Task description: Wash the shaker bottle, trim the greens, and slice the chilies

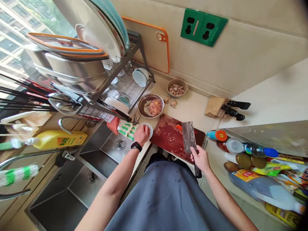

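My right hand (pixel 201 158) grips a cleaver (pixel 189 136) by its dark handle, its broad wet blade over the reddish-brown cutting board (pixel 166 134). Small orange-red pieces (pixel 178 127) lie on the board beside the blade, and pale scraps are scattered across it. At the left, my left hand (pixel 141 134) is closed over a small white bowl (pixel 150 131). Something red shows by its fingertips, but what the fingers hold is hidden. Behind the board stands a metal bowl (pixel 141 107) with raw minced or shredded meat (pixel 155 107) in it.
Beyond are a bowl of sliced mushroom-like pieces (pixel 176 89), ginger (pixel 173 103) and a knife block (pixel 214 106). A double sink (pixel 96 160) and a loaded dish rack (pixel 138 41) stand left. Bottles (pixel 260 186) crowd the right. Scissors (pixel 136 120) and a striped cloth (pixel 125 130) lie by the left hand.
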`<state>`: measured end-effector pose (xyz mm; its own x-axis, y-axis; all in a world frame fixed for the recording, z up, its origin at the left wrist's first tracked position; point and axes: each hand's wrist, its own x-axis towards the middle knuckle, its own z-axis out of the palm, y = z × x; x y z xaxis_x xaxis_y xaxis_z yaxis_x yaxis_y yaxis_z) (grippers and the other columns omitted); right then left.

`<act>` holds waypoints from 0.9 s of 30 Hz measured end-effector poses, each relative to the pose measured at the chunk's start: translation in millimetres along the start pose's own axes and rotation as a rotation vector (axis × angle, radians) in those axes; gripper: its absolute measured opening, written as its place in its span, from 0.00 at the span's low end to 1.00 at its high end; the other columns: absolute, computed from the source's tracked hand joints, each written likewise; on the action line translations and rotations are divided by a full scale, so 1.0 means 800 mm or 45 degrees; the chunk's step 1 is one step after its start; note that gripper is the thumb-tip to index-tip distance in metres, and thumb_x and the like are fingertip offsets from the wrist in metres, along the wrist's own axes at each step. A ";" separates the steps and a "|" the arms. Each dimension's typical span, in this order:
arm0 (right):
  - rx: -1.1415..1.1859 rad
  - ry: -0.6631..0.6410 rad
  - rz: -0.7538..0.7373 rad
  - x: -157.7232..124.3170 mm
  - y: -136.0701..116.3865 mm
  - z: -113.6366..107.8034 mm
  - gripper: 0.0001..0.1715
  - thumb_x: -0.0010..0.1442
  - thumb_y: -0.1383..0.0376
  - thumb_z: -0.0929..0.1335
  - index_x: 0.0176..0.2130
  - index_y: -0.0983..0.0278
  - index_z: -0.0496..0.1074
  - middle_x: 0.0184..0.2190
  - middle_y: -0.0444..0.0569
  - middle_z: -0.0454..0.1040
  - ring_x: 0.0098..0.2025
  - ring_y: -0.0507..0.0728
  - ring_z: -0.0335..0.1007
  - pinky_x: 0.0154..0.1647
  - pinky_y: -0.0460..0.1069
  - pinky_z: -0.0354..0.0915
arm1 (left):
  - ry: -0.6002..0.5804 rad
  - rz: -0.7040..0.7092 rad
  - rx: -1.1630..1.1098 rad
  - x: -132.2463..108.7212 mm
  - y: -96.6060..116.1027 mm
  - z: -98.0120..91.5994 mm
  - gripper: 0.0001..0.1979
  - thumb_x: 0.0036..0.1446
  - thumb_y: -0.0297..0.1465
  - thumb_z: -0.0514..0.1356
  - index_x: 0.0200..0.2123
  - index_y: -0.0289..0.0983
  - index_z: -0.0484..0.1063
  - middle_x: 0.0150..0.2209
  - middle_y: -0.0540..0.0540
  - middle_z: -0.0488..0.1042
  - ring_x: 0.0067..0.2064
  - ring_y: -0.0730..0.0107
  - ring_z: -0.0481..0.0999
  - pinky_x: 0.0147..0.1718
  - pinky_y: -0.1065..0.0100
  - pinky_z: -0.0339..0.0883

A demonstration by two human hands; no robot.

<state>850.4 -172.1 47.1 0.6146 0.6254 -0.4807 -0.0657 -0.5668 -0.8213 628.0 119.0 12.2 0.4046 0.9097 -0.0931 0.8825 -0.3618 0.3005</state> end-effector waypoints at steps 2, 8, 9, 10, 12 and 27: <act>-0.038 0.030 -0.011 -0.004 0.009 -0.015 0.30 0.62 0.37 0.66 0.32 0.61 0.66 0.16 0.41 0.68 0.17 0.52 0.66 0.18 0.45 0.65 | -0.036 0.072 0.082 -0.003 0.006 0.001 0.15 0.70 0.38 0.49 0.44 0.37 0.73 0.44 0.37 0.72 0.49 0.50 0.71 0.48 0.56 0.62; -0.099 0.097 -0.010 -0.022 0.039 -0.045 0.30 0.64 0.38 0.64 0.29 0.60 0.64 0.16 0.41 0.68 0.16 0.51 0.67 0.19 0.45 0.64 | -0.041 -0.017 -0.001 -0.016 -0.005 0.017 0.15 0.58 0.25 0.59 0.49 0.32 0.69 0.50 0.32 0.66 0.54 0.45 0.68 0.54 0.48 0.63; -0.097 0.107 -0.006 -0.025 0.041 -0.046 0.30 0.64 0.38 0.64 0.29 0.60 0.64 0.16 0.41 0.68 0.16 0.52 0.67 0.20 0.45 0.64 | -0.023 -0.026 -0.063 -0.018 -0.009 0.019 0.16 0.56 0.24 0.60 0.49 0.32 0.69 0.51 0.33 0.66 0.55 0.47 0.67 0.55 0.49 0.63; -0.092 0.115 -0.001 -0.027 0.043 -0.047 0.30 0.64 0.38 0.64 0.28 0.60 0.63 0.16 0.41 0.68 0.16 0.52 0.67 0.20 0.45 0.64 | 0.001 -0.037 -0.126 -0.020 -0.012 0.020 0.18 0.55 0.24 0.61 0.50 0.33 0.69 0.52 0.34 0.66 0.56 0.49 0.67 0.56 0.50 0.64; -0.079 0.127 0.008 -0.030 0.044 -0.047 0.31 0.63 0.37 0.64 0.28 0.59 0.63 0.16 0.42 0.68 0.16 0.52 0.67 0.20 0.45 0.64 | 0.057 -0.076 -0.215 -0.023 -0.017 0.019 0.18 0.56 0.26 0.62 0.50 0.36 0.68 0.53 0.37 0.66 0.58 0.51 0.67 0.57 0.51 0.64; -0.246 0.167 -0.131 -0.035 0.077 -0.074 0.26 0.68 0.44 0.62 0.28 0.59 0.63 0.18 0.44 0.68 0.20 0.55 0.68 0.22 0.47 0.63 | -0.294 -0.752 -0.527 -0.042 -0.067 0.012 0.09 0.64 0.34 0.55 0.43 0.34 0.66 0.30 0.42 0.79 0.28 0.61 0.82 0.27 0.66 0.71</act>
<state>875.7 -255.8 28.3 0.7079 0.6173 -0.3432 0.1462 -0.6034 -0.7839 569.2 105.9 -9.9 -0.0276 0.8461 -0.5323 0.8244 0.3204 0.4665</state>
